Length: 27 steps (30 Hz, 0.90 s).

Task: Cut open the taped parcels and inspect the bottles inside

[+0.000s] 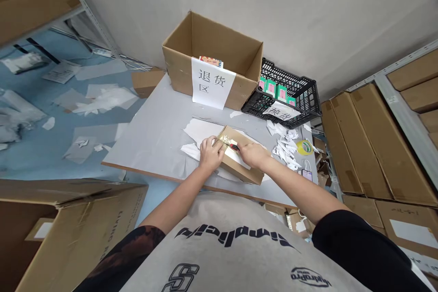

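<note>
A small taped cardboard parcel [243, 168] lies on the grey table [153, 137], over white wrapping sheets [200, 130]. My left hand [210, 153] is closed over the parcel's left end, holding it down. My right hand [251, 153] grips a red-and-black utility knife [233, 146], whose tip rests on the shiny tape along the parcel's top.
Behind stands an open cardboard box [212, 61] with a paper label, and a black plastic crate [285, 96] of green packets. Torn paper scraps [285, 146], a yellow tape roll [304, 147] and a phone [307, 174] lie at right. Stacked cartons [369, 146] fill the right side, and another carton [68, 232] sits lower left.
</note>
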Each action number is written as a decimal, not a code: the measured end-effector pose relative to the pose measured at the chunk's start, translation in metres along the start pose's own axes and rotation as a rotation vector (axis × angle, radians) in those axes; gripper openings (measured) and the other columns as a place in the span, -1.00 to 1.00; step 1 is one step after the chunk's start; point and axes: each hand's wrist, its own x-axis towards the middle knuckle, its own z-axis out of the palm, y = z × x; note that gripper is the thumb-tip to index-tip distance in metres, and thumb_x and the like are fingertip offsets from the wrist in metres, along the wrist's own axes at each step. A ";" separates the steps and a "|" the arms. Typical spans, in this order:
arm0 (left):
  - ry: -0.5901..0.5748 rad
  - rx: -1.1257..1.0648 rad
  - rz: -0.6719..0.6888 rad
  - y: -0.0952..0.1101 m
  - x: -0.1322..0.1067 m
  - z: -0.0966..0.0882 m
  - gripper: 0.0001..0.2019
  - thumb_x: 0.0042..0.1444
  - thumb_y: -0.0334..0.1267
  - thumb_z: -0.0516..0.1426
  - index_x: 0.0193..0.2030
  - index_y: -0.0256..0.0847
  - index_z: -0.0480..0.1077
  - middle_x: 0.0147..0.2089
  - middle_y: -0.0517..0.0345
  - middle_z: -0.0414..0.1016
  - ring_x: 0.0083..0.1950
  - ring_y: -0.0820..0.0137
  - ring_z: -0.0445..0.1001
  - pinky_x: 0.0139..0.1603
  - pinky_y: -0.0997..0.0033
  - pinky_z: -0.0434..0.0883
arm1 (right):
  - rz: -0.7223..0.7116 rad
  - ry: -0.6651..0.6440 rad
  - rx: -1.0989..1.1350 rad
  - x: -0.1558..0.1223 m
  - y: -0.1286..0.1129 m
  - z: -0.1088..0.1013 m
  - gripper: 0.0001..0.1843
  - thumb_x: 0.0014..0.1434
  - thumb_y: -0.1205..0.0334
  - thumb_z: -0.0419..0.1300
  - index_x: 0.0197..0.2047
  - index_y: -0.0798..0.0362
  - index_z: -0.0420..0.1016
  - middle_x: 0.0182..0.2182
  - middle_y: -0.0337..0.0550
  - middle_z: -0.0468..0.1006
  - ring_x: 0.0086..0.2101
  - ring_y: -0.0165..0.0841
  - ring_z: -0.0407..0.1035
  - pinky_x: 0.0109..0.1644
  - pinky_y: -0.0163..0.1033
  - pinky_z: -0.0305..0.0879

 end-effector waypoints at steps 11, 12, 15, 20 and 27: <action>-0.035 -0.021 0.004 0.003 0.002 -0.002 -0.69 0.06 -0.40 0.16 -0.11 0.07 0.53 0.28 0.13 0.29 0.22 0.03 0.21 0.26 -0.11 0.17 | -0.008 -0.115 -0.011 -0.007 0.012 -0.013 -0.64 0.26 0.28 0.02 0.10 0.10 0.39 -0.05 0.22 0.54 -0.02 -0.05 0.46 -0.07 -0.07 0.35; -0.036 -0.030 0.003 0.003 0.002 -0.002 -0.69 0.06 -0.40 0.16 -0.11 0.08 0.53 0.29 0.14 0.28 0.23 0.03 0.20 0.26 -0.11 0.16 | -0.008 -0.114 -0.012 -0.010 0.014 -0.012 -0.63 0.26 0.28 0.02 0.11 0.10 0.39 -0.04 0.22 0.54 -0.02 -0.05 0.45 -0.06 -0.07 0.35; -0.026 -0.057 -0.014 0.004 0.002 -0.003 -0.70 0.06 -0.39 0.16 -0.12 0.08 0.54 0.29 0.14 0.28 0.24 0.02 0.18 0.28 -0.12 0.13 | 0.004 -0.149 -0.027 -0.019 0.019 -0.012 -0.64 0.26 0.27 0.04 0.10 0.11 0.41 -0.05 0.24 0.54 -0.01 -0.04 0.45 -0.06 -0.04 0.36; -0.012 -0.048 -0.035 0.004 0.002 -0.007 -0.69 0.03 -0.40 0.17 -0.13 0.07 0.54 0.26 0.08 0.29 0.25 0.01 0.18 0.27 -0.13 0.15 | 0.035 -0.227 -0.028 -0.036 0.036 -0.005 -0.64 0.21 0.28 0.11 0.07 0.11 0.45 -0.05 0.22 0.55 -0.01 -0.02 0.45 -0.06 -0.03 0.36; -0.146 0.065 0.215 0.030 0.007 -0.010 -0.79 0.01 -0.41 0.19 -0.19 -0.10 0.49 0.23 -0.11 0.28 0.32 -0.09 0.14 0.27 -0.20 0.13 | 0.024 -0.206 0.020 -0.043 0.047 0.010 -0.64 0.21 0.31 0.08 0.06 0.10 0.47 -0.04 0.22 0.55 -0.03 -0.02 0.45 -0.08 -0.03 0.35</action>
